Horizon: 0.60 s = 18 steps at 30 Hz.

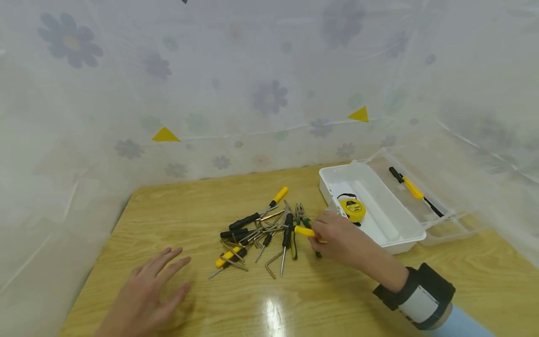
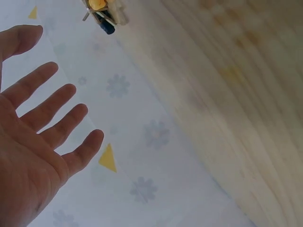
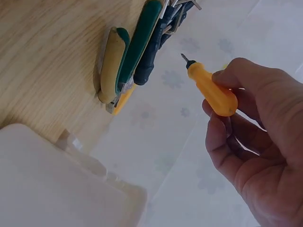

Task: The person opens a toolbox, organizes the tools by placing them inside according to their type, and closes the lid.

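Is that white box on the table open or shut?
Open. The white box has its clear lid folded back, and a yellow tape measure shows inside.

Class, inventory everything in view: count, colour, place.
table: 1, tan, foreground
sheeting: count unclear, white, behind table
triangles: 2, yellow, on sheeting
box: 1, white, right
lid: 1, clear, beside box
tape measure: 1, yellow, in box
long tool: 1, yellow-black, in lid
loose screwdrivers: several, black or yellow handles, centre
hex keys: several, metallic, centre
pliers: at least 1, green handles, centre
held screwdriver: 1, yellow handle, right hand
wristband: 1, black-white, lower right
sleeve: 1, blue, lower right
left hand: 1, at left
right hand: 1, near box
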Available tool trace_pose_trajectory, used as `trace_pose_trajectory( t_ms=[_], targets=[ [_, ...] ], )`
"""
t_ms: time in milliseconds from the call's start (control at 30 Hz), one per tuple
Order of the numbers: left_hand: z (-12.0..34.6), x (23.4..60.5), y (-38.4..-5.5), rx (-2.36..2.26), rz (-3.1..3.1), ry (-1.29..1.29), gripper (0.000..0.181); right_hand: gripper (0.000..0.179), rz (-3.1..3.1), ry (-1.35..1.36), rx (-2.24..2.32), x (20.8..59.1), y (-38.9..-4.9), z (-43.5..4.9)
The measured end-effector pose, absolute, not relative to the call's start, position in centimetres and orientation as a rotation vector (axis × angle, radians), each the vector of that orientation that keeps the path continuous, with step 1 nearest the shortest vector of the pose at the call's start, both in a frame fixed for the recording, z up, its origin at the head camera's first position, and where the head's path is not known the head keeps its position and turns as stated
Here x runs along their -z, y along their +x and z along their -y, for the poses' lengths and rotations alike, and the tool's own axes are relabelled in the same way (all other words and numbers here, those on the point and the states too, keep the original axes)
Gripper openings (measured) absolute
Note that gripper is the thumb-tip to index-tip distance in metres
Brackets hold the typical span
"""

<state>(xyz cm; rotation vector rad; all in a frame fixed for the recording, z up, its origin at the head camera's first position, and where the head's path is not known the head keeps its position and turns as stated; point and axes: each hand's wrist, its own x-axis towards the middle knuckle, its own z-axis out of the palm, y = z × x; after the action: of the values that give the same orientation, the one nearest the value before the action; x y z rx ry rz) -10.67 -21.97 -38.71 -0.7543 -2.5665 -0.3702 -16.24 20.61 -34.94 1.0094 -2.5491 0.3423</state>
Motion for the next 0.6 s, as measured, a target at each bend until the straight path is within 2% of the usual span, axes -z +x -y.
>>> trace_pose_trajectory(
  t_ms=[200, 600],
  targets=[
    [20.4, 39.4, -11.0, 0.392, 2.537, -0.875, 0.058, 0.037, 2.303, 0.912, -0.337, 34.5, -16.8, -23.6],
    [15.0, 39.5, -11.3, 0.401, 2.414, -1.195, 0.051, 0.03, 2.327, 0.41, -0.242, 33.5, -16.0, -32.0]
  ],
)
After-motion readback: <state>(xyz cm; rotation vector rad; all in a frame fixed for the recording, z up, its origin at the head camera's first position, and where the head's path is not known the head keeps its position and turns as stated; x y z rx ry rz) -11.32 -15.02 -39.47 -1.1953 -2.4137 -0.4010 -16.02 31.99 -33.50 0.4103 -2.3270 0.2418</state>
